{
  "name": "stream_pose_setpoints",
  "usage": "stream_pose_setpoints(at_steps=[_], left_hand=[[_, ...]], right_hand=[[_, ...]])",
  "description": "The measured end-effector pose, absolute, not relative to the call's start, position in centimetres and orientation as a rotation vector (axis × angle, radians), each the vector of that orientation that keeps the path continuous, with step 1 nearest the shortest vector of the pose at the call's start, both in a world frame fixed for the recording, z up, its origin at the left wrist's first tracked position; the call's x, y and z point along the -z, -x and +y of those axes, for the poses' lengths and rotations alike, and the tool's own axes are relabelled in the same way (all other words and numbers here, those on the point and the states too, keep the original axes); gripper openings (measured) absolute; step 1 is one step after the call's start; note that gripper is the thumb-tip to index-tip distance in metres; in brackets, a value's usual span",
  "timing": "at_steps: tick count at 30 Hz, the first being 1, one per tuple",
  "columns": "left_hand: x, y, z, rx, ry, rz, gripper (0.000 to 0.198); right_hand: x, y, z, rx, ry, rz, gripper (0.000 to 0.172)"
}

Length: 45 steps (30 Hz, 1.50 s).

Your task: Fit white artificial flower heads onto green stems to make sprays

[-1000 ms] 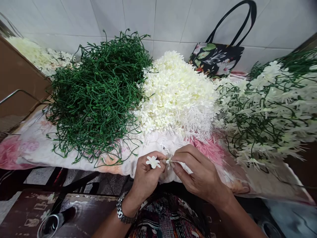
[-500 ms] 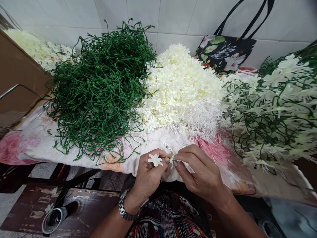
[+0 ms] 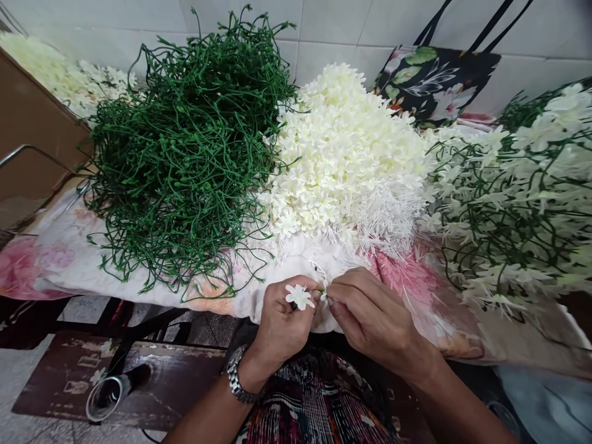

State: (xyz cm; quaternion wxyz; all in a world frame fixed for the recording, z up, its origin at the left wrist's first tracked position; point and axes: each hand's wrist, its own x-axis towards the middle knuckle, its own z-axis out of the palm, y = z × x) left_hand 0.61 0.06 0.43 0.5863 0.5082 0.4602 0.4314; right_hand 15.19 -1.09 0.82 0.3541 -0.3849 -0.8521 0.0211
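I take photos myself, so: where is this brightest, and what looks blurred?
Head view: the cream flower pile is among the brightest areas; head view: the held white flower looks fairly clear; head view: the far-right stemmed flowers look soft.

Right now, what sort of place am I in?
Likely an indoor handicraft workspace: a tangled heap of green plastic-looking stems, a mound of creamy-white artificial-looking flowers, and a pale tiled wall behind.
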Motion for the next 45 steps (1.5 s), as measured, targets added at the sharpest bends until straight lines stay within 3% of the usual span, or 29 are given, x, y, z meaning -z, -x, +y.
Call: stream_pose_setpoints(at_steps=[9,20,34,40,43,45], left_hand=[[-1.1,-0.2,0.2,-0.948,-1.205,1.077,0.013],[-1.0,-0.2,-0.1,-0.916,-1.211,1.028,0.019],[-0.9,-0.1,0.0,-0.919,-1.302,1.051,0.012],[-0.6,0.0,-0.1,-0.794,-1.160,1.062,0.037],[-0.4,-0.1,-0.2,-0.821,-1.093,1.035,0.035],[-0.2,-0.2,-0.3,-0.850,-1.082,1.034,0.035]], right_hand=[[-0.9,-15.6,-1.2,-0.245,1.057,-2.054,0.012],[-1.5,-15.9,-1.4,-0.045,0.991,-2.148,0.014],[-0.9,-16.1,-1.4,-0.124,1.032,-2.123,0.015],[-0.5,-16.4,-1.5,-0.158,0.993,-2.055,0.017],[-0.6,-16.6,-1.8,-0.301,1.030,-1.994,0.015],[-0.8,-16.7,-1.9,-0.452,1.088,-1.950,0.024]])
